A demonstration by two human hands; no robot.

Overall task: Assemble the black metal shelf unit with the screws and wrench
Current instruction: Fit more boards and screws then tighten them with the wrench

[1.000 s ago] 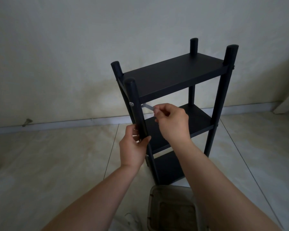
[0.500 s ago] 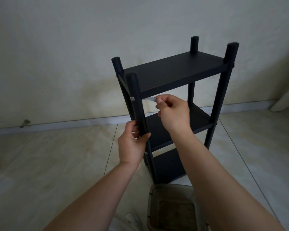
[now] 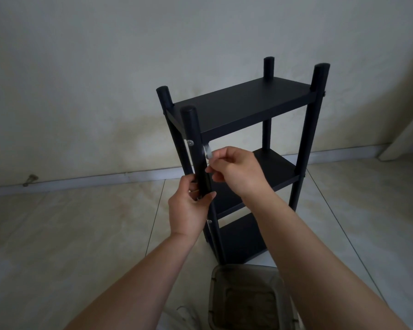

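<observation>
swung down since a second ago: wrench (image 3: 207,152), then lying nearly level and pointing left toward the post, now standing steeply, blurred with motion. right hand (image 3: 234,171) lower than before too, fingers curled and pinching the wrench's lower end between thumb and fingertips. upper end of the wrench right under the front edge of the top board, just beside the near left post (image 3: 196,153) (contact with any fastener hidden by the blur). left hand (image 3: 188,208) unchanged in its place, wrapped around that same post below the wrench, thumb on the right side of the tube, fingers on the left. silver screw (image 3: 190,142) seated in the post just under the top board, to the left of the wrench. black shelf unit (image 3: 243,108) upright on the tiled floor (image 3: 69,222), close to the pale wall (image 3: 105,67), three boards between four round posts. clear plastic container (image 3: 246,296) on the floor just in front of the unit's base, partly behind the right forearm.
</observation>
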